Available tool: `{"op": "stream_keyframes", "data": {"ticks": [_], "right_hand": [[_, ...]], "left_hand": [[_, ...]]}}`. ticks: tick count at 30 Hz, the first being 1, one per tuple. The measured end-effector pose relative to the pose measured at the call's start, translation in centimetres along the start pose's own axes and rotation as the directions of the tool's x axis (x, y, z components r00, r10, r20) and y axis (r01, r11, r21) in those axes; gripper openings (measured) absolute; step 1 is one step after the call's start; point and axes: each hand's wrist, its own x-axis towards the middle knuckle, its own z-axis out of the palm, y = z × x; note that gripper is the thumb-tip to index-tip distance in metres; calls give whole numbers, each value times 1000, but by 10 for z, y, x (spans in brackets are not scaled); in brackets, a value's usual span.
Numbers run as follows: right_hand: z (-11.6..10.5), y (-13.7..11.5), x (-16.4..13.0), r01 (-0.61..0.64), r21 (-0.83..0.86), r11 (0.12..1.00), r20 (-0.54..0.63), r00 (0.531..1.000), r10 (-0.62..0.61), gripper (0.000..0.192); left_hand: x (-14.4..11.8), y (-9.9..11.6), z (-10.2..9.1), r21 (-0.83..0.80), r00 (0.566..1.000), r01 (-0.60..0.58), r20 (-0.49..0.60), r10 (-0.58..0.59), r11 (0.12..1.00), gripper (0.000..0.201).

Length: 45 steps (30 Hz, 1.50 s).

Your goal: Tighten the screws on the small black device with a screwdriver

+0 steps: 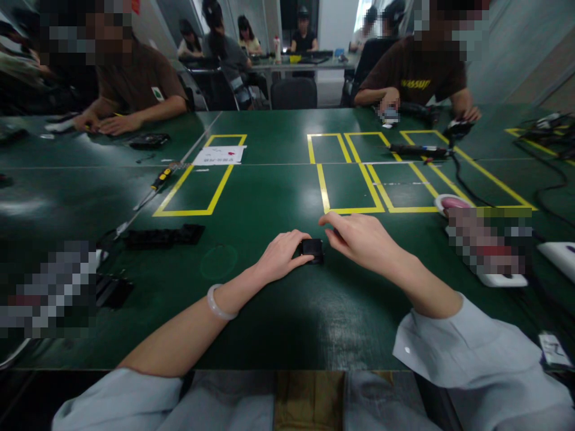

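Note:
A small black box-like part (pixel 312 249) rests on the green table (pixel 278 197) in front of me. My left hand (pixel 282 255) holds it from the left, fingers curled on its side. Just to the right of the part hovers my right hand (pixel 359 239), fingers loosely bent and index finger stretched left above it; whether it touches the part is unclear. A pale bangle (pixel 217 304) circles my left wrist.
Yellow tape rectangles (pixel 350 185) mark the table. A flat black part (pixel 164 236) and a yellow-handled screwdriver (pixel 153 188) lie to the left, with a paper sheet (pixel 219 155) beyond. A white device (pixel 501 278) and cables (pixel 462 179) lie right. Other people work at the far edge.

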Motion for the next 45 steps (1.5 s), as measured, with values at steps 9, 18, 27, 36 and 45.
{"op": "stream_keyframes", "data": {"ticks": [9,18,27,36,45], "right_hand": [[-3,0,0,-5,-65,998,50,999,8,29],[-2,-2,-1,26,63,998,12,1000,-27,26],[-2,-1,1,15,-5,1000,55,998,-15,24],[-3,-2,0,45,23,999,38,998,-46,22],[-3,-2,-1,45,31,999,18,999,-45,20]], "left_hand": [[-1,0,0,0,1000,8,4,-8,1000,39],[-1,1,-1,-6,1000,4,-6,-4,1000,37],[-1,1,0,-8,1000,12,3,-12,1000,38],[-1,1,0,1,1000,11,3,-11,1000,38],[-1,0,1,-5,1000,10,-11,-10,1000,36]]}}
